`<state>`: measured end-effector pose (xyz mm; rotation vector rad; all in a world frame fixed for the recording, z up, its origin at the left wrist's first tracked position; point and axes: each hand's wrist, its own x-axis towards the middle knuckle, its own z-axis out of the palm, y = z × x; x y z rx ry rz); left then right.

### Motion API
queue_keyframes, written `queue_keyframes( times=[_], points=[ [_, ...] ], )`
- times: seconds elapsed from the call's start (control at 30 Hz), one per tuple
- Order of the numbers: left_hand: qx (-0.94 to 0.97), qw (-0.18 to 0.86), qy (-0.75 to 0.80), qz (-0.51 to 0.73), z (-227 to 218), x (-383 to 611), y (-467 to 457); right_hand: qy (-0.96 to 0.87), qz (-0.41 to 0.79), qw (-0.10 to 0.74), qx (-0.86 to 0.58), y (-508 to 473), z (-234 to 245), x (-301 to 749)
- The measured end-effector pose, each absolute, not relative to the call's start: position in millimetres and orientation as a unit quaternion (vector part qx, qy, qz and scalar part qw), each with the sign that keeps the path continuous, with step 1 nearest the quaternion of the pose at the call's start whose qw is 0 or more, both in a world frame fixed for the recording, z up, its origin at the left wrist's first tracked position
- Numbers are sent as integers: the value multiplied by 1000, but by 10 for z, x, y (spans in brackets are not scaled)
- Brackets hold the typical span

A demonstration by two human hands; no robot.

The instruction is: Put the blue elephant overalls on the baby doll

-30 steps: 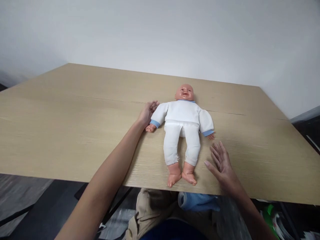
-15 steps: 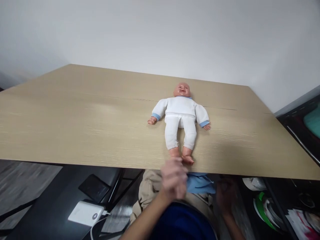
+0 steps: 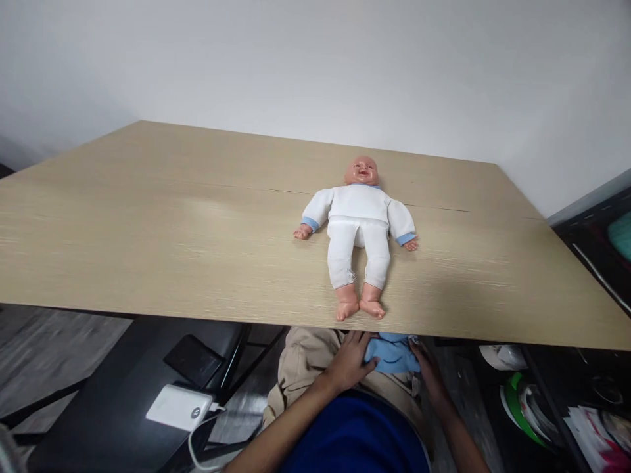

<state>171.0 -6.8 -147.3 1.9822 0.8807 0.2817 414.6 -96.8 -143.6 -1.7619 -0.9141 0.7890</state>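
Observation:
A baby doll [image 3: 359,230] in a white suit with blue cuffs lies on its back on the wooden table [image 3: 172,230], feet near the front edge. Below the table edge, a folded blue cloth [image 3: 393,353] rests on my lap. My left hand [image 3: 351,361] lies on the cloth's left side with fingers closing on it. My right hand [image 3: 428,368] touches the cloth's right side, fingers partly hidden under the table edge.
A white power bank [image 3: 178,405] with a cable and a dark phone [image 3: 193,360] lie on a black surface at lower left. Cluttered items, one green [image 3: 522,401], sit on the floor at lower right. A white wall stands behind the table.
Both hands left the doll and the tabletop and dropped below the table edge onto the blue cloth on my lap. The doll stays put.

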Motion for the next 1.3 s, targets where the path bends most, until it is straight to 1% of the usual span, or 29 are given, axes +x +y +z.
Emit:
queue_keyframes(
  times=[0.1,0.17,0.2,0.27,0.33,0.37,0.47,0.5,0.53,0.6,0.63,0.67,0.73,0.8,0.9,1.0,1.13,1.3],
  points=[
    [806,471,342,108,-1359,1675,-68,-345,272,466,-768,-1065,-1352,4139],
    [824,492,268,87,-1195,1572,-115,-351,259,456,-775,-1148,-1170,4118],
    [837,497,215,78,-1091,1506,-145,-368,273,449,-767,-1190,-1031,4110],
    [863,483,117,94,-843,1374,-191,-426,339,417,-728,-1260,-665,4111],
    [877,452,59,149,-549,1275,-176,-520,427,358,-647,-1278,-221,4132],
    [878,437,43,190,-386,1245,-133,-566,446,338,-606,-1254,9,4145],
    [858,379,23,346,138,1235,149,-656,437,345,-510,-1018,662,4153],
    [841,373,21,391,315,1250,283,-681,417,356,-485,-885,859,4141],
    [820,369,34,436,486,1270,426,-709,407,340,-466,-731,1043,4122],
    [785,401,100,461,795,1314,719,-756,373,310,-440,-378,1380,4072],
    [765,422,108,474,929,1332,859,-771,355,299,-436,-192,1529,4047],
    [756,450,102,463,1049,1346,991,-782,333,290,-440,-6,1665,4026],
    [758,507,90,400,1252,1356,1228,-806,297,267,-438,346,1892,3998],
    [781,520,100,330,1425,1342,1434,-821,275,235,-442,653,2061,3993],
    [830,471,143,263,1659,1297,1709,-835,228,194,-462,1015,2231,4004],
    [861,436,135,225,1844,1266,1972,-851,198,180,-451,1280,2320,4025],
    [880,401,81,243,1943,1286,2297,-865,174,225,-415,1536,2307,4083],
    [881,385,63,269,1929,1396,2553,-845,180,297,-406,1761,2143,4222]
  ],
)
